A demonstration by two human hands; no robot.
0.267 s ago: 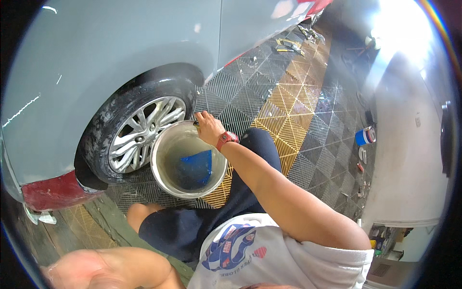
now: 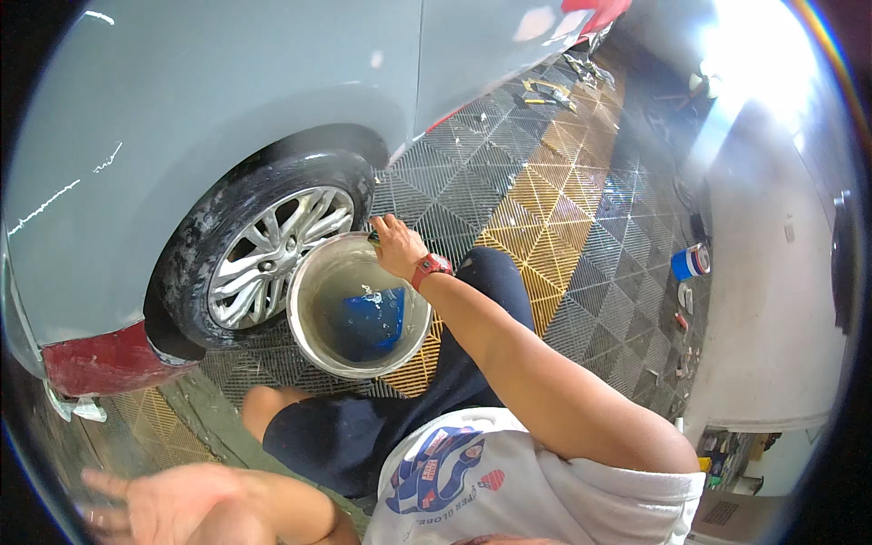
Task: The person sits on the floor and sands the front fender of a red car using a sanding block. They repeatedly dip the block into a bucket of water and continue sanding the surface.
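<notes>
My right hand, a red watch on its wrist, is above the far right rim of a round bucket. Its fingers are curled around a small dark thing with a yellow-green edge, mostly hidden by them. Inside the bucket, bright glints cross a blue patch; I cannot tell whether it is a sheet or a reflection in liquid. My left hand is raised at the lower left, blurred, fingers spread and nothing visible in it. Just beyond the bucket stands a car wheel with silver spokes and a black tyre.
The car's grey body panel fills the upper left, with a red lower corner. Black and yellow grid tiles cover the floor. Scraps and tools lie far off beside the car. A blue-and-white can is at the right.
My left hand has turned and its spread fingers now show. Glints have appeared inside the bucket. My right hand stays at the bucket's rim, its fingers still curled.
</notes>
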